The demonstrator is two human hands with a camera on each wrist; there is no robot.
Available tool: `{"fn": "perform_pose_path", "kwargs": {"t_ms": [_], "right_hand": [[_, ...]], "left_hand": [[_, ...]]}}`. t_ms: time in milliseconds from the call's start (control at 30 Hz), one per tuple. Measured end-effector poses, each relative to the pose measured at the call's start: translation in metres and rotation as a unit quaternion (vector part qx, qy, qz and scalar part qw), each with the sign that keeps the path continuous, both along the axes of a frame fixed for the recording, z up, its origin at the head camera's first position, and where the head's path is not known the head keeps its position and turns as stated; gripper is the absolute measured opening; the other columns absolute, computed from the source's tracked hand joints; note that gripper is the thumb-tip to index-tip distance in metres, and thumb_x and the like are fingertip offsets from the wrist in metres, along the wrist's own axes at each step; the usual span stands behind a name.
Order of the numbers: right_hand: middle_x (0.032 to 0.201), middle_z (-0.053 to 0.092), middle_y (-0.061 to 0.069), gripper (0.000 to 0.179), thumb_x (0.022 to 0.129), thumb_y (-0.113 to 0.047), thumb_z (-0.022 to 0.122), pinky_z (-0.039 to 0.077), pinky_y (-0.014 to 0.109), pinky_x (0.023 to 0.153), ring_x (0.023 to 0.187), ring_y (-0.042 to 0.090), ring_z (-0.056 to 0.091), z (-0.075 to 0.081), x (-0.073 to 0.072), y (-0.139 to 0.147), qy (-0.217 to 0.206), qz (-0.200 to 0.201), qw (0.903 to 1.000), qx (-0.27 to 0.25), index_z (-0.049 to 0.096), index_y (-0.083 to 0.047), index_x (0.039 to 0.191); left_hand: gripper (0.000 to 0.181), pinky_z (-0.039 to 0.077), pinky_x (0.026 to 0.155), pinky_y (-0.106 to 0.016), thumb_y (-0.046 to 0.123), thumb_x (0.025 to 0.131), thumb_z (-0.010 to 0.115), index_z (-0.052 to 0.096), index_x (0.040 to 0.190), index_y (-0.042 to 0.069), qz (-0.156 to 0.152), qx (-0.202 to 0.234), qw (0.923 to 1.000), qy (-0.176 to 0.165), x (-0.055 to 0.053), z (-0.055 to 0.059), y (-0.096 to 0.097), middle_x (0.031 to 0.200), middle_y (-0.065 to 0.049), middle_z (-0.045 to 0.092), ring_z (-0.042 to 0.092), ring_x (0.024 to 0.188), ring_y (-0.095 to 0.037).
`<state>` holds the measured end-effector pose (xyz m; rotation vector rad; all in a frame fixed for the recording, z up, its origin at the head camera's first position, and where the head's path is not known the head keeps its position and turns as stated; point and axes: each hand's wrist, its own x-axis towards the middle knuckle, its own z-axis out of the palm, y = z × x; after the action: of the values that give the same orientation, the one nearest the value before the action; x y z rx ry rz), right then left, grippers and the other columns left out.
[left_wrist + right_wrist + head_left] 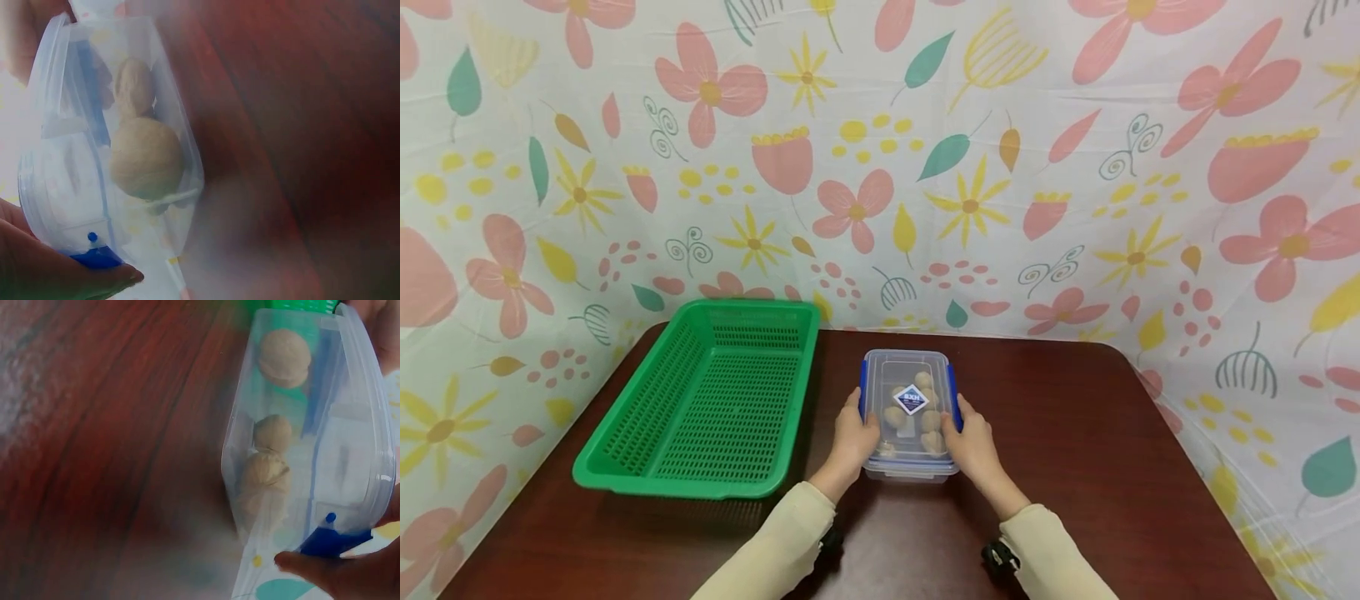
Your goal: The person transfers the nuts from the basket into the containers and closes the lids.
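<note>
A clear plastic food container (908, 467) with blue side clips is in the middle of the table, lid on, a diamond-shaped label (912, 399) on top. Several tan, walnut-like balls (932, 419) show through its lid and walls. My left hand (850, 437) grips the container's left side, thumb on the lid's edge. On the opposite side, my right hand (973, 442) grips it in the same way. Fingertips lie by a blue clip (99, 257) in the left wrist view and by another clip (331, 541) in the right. Whether its base touches the table is unclear.
A green perforated plastic basket (782, 467) stands left of the container, with nothing in it. The dark red-brown table (1075, 433) reaches back to a flower-patterned cloth (865, 125) hanging behind and along both sides.
</note>
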<state>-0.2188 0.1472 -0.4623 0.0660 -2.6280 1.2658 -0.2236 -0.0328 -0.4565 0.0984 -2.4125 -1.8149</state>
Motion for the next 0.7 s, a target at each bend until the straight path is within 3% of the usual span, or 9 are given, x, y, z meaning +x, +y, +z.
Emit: {"fn": "perform_pose_path", "kwargs": {"t_ms": [233,367,533,700], "right_hand": [[0.121,0.051,0.042,0.048,0.094,-0.004,0.053,0.048,0.057,0.09,0.11,0.05,0.055,-0.001,-0.001,-0.002,0.035,-0.007,0.9992,0.018,0.041,0.023,0.132],[0.122,0.049,0.043,0.049,0.096,-0.005,0.052,0.048,0.057,0.09,0.109,0.05,0.056,0.001,-0.002,-0.002,0.035,0.017,0.9988,0.029,0.038,0.024,0.133],[0.132,0.043,0.041,0.054,0.099,-0.01,0.051,0.043,0.056,0.099,0.12,0.048,0.048,0.012,-0.003,0.005,-0.023,0.063,0.9967,0.045,0.031,0.023,0.137],[0.139,0.038,0.038,0.055,0.1,-0.014,0.049,0.034,0.057,0.107,0.13,0.047,0.038,0.036,-0.005,0.017,-0.055,0.1,0.9905,0.077,0.03,0.02,0.14]], "left_hand": [[0.053,0.029,0.111,-0.053,-0.007,0.092,0.047,0.031,0.141,-0.017,0.0,-0.011,0.9999,-0.002,-0.002,0.003,0.004,0.142,-0.036,0.036,0.036,0.132,-0.045],[0.053,0.03,0.11,-0.055,-0.008,0.09,0.046,0.031,0.14,-0.019,0.005,-0.039,0.9992,0.009,-0.003,0.006,0.002,0.139,-0.039,0.036,0.037,0.13,-0.049],[0.055,0.031,0.109,-0.056,-0.007,0.087,0.046,0.03,0.138,-0.022,-0.016,-0.093,0.9955,0.001,-0.006,0.014,-0.004,0.138,-0.041,0.036,0.038,0.127,-0.052],[0.06,0.026,0.112,-0.056,0.003,0.092,0.051,0.026,0.142,-0.019,-0.063,-0.151,0.9865,-0.005,-0.008,0.034,-0.013,0.146,-0.037,0.027,0.027,0.136,-0.048]]}}
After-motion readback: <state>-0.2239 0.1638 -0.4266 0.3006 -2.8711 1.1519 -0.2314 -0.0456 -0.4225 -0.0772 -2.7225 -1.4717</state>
